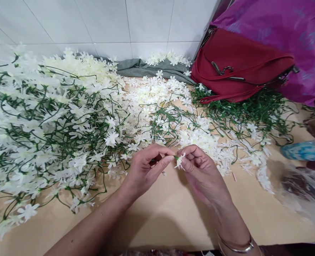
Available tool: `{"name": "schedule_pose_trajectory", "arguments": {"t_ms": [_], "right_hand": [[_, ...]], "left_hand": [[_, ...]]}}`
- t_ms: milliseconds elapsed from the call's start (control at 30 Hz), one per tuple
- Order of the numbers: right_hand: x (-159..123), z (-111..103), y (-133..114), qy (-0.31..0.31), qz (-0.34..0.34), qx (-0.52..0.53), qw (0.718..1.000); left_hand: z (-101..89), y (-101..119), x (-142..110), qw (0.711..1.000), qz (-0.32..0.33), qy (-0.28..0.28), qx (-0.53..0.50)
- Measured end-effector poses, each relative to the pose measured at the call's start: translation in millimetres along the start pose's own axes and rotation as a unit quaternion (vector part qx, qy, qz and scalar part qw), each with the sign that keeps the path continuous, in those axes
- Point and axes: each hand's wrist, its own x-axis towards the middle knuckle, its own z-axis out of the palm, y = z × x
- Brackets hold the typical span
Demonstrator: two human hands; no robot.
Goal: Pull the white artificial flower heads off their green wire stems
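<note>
Forearms (99, 220) nearest, we have our left hand (144, 170) pinching the green base (176, 157) of one white flower (179, 161), poised between both hands above the tabletop (169, 202) (gently now, it may crease), while our right hand (205, 170) grips its petals (179, 165) between fingertips (188, 165), steadiness wanted.

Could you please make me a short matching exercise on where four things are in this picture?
Things:
1. small white flower
2. red bag
3. grey cloth
4. bracelet

Places:
A. along the base of the tiled wall
B. between the fingertips of the left hand and right hand
C. around the right wrist
D. above a heap of green stems

Pairs: 1-B, 2-D, 3-A, 4-C
</note>
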Motion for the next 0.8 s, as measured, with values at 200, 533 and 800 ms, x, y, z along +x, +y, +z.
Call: {"name": "schedule_pose_trajectory", "arguments": {"t_ms": [200,533,800], "right_hand": [[0,0,0,0.000,0.029,0.013,1.000],[2,-1,0,-0.007,0.053,0.014,0.998],[2,-3,3,-0.026,0.061,0.011,0.998]], "left_hand": [[-0.7,-6,-3,0.999,-0.041,-0.027,-0.017],[2.1,-10,-8,0.995,-0.062,-0.037,-0.070],[4.9,-15,-11,0.993,-0.077,-0.029,-0.082]]}}
